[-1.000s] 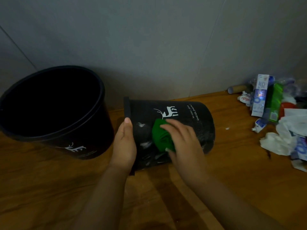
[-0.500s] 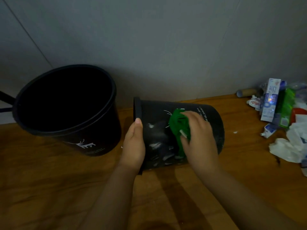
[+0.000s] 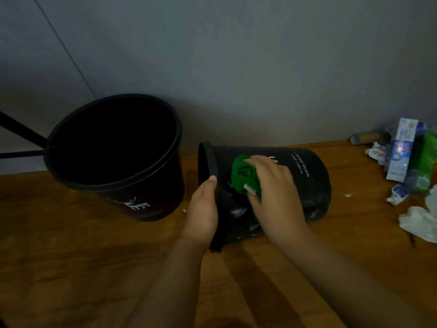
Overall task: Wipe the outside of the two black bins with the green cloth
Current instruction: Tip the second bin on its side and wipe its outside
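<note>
We are working on a brown wooden surface (image 3: 94, 268) that is meeting a grey wall (image 3: 236, 55) at the back.

The upright bin (image 3: 146, 200) is standing at the left, its open mouth facing up and a white deer print showing on its side. It is sitting just beside the second bin, with a narrow gap between them.

We are keeping the tipped bin (image 3: 307, 185) lying on its side in the middle, rim pointing left and base pointing right. White lettering is showing on its upper side.

Our right hand (image 3: 276, 197) is pressing the green cloth (image 3: 243, 176) against the upper side of the tipped bin, near the rim. Its grip is curling over the bunched cloth and holding it.

Our left hand (image 3: 203, 209) is resting against the rim of the tipped bin, its fingers lying straight along the rim edge.

A litter pile (image 3: 406, 166) of cartons and crumpled paper is lying at the right, well apart from both bins.
</note>
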Demonstrator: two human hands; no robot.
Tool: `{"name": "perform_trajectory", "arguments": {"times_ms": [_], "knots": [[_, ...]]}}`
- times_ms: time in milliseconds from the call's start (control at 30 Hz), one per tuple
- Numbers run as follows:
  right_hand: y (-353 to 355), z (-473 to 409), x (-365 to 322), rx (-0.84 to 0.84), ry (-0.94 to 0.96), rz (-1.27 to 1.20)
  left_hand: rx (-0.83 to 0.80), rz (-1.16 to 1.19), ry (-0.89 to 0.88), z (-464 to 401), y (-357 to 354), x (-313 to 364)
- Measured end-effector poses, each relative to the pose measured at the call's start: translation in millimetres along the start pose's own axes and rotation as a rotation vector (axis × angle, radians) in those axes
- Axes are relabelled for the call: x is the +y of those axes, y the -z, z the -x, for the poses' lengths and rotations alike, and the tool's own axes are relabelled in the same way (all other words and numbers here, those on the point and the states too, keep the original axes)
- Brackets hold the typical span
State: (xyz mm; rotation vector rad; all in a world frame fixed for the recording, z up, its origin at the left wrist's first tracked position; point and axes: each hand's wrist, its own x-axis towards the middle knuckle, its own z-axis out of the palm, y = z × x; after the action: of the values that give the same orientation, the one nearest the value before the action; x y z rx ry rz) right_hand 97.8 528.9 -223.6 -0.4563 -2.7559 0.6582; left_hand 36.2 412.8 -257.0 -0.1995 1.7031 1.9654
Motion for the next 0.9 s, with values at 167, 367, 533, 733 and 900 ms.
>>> {"name": "perform_trajectory", "arguments": {"times_ms": [167, 367, 533, 733, 900], "knots": [[7, 12, -3, -0.175, 0.137, -0.062, -0.056, -0.023, -0.031, 3, 5, 3], [5, 4, 10, 0.003, 0.015, -0.051, -0.066, -0.042, -0.001, -2, 7, 4], [-3, 22, 0, -0.135, 0.17, -0.079, -0.074, -0.077, -0.023, 0, 9, 9], [2, 12, 7, -0.07, 0.111, -0.034, -0.077, -0.083, 0.003, -3, 8, 8], [0, 8, -1, -0.096, 0.155, -0.078, -0.054, -0.092, -0.018, -2, 7, 13]]}}
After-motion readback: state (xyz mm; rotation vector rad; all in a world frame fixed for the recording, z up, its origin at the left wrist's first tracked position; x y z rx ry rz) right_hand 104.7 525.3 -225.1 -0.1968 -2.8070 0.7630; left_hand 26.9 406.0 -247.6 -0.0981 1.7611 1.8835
